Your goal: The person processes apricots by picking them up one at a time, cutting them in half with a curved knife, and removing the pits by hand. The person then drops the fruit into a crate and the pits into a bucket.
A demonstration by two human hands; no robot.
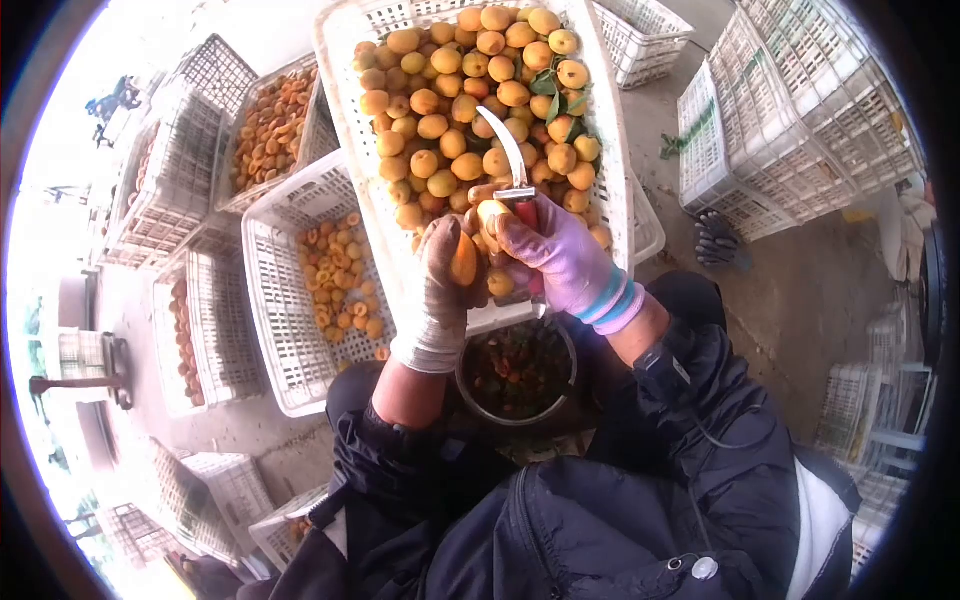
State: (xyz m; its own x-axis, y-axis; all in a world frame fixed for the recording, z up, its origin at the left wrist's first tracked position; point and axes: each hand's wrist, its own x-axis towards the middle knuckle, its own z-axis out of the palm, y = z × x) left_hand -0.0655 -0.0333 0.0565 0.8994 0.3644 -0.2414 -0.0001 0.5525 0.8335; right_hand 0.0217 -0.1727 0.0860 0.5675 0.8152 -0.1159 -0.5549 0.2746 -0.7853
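Dark jacket (590, 530) nearest the camera, worn while seated low, knees (690, 297) apart around a round bucket (516, 420). Right hand (565, 255), lilac-gloved, with its grip wrapped firmly round a red-handled knife (517, 193) — curved blade pointing up and away from the body, probably to keep the edge clear of lap and wrist. Left hand (440, 265), in stained white, with its grip closed on an orange fruit (462, 260), close beside the knife hand, likely for steadiness and short reach. Between the fingertips, hard to tell exactly what.

Beneath and beyond both hands, a white crate (340, 95) heaped with whole apricots (435, 125), a few leaves (553, 107) among them; set right up to the knees, presumably for easy picking. In the bucket, nearer the body, dark red-and-green contents too dim to make out. On the left, just beside the heaped crate, a second crate (275, 290) with apparently opened fruit (335, 270) — placed, by the look of things, within easy reach of the left hand.
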